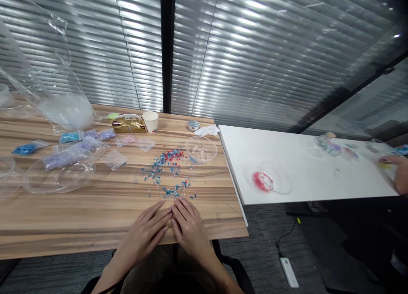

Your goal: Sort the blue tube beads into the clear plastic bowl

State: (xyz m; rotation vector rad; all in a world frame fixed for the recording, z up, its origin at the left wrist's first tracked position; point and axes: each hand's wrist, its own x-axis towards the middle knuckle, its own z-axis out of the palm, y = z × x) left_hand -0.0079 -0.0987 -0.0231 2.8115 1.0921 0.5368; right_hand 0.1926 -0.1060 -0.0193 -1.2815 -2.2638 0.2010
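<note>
My left hand (147, 232) and my right hand (188, 225) lie flat side by side on the wooden table (79, 209), fingers stretched forward and holding nothing. Their fingertips touch the near edge of a scatter of small red, blue and clear beads (168, 171). Just beyond the beads, to the right, stands a small clear plastic bowl (201, 149).
Left: large clear bowls (60, 173), bead bags (68, 156), a big plastic bag (47, 90). At the back: a gold packet (129, 124), paper cup (150, 121), round tin (193, 125). On the white table (306, 175), a bowl with red beads (267, 180); another person's hand (398, 171).
</note>
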